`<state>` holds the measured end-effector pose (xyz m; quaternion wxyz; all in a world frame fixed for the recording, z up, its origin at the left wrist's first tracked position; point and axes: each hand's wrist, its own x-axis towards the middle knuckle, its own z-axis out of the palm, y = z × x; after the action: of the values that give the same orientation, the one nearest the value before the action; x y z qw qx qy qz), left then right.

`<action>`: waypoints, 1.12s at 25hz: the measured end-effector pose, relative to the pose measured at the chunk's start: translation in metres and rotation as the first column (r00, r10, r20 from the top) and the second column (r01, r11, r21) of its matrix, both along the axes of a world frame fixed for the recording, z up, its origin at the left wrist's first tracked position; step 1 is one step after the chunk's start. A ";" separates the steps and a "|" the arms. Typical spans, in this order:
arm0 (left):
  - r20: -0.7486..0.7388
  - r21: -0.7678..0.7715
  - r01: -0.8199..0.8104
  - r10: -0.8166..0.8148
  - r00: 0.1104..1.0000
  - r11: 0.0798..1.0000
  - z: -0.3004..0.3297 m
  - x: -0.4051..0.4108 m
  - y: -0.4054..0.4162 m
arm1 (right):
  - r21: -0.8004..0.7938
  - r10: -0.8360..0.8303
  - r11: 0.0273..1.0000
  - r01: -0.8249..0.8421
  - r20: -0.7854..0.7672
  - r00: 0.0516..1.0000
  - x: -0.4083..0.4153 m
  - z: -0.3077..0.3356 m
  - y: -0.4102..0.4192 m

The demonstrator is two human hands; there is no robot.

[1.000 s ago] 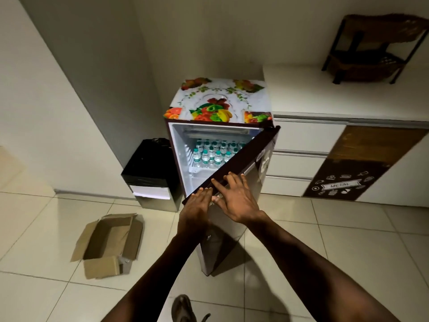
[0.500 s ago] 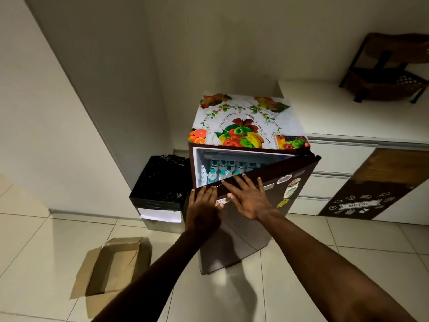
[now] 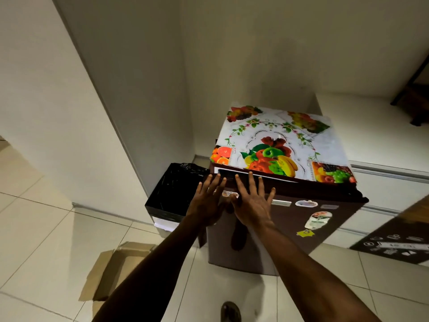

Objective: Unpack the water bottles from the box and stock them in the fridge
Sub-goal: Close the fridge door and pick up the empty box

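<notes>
Both your hands, left and right, press flat, fingers spread, on the nearly shut fridge door; box looks empty, stocking seems finished.

Glossy fridge door, seemingly cardboard box

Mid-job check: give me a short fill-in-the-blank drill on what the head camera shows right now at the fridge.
1. Both the left hand and the right hand press with straight fingers on the fridge ____.
2. The cloth covering the top of the fridge is printed with ____.
3. The bin left of the fridge is lined with a ____ bag.
4. The cardboard box lies on the ____.

Missing words: door; fruit; black; floor
</notes>
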<state>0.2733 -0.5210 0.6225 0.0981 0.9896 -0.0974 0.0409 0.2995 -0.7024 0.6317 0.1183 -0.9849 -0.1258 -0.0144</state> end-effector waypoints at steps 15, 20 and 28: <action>0.108 -0.046 -0.055 0.060 0.992 0.997 -0.025 0.052 -0.003 | -0.005 0.016 1.000 -0.015 0.293 0.956 0.042 -0.036 0.002; 0.091 -0.046 -0.096 0.099 0.991 0.994 -0.026 0.049 -0.003 | 0.014 0.004 1.000 -0.008 0.290 0.957 0.043 -0.036 0.003; 0.039 -0.241 -0.251 0.268 0.963 0.937 -0.033 -0.017 0.052 | 0.107 0.192 0.968 -0.229 0.278 0.941 0.003 -0.032 0.079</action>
<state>0.2559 -0.4692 0.5897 0.2042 0.9731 0.0361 0.1001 0.3022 -0.6232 0.5998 0.1686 -0.9444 -0.2439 -0.1423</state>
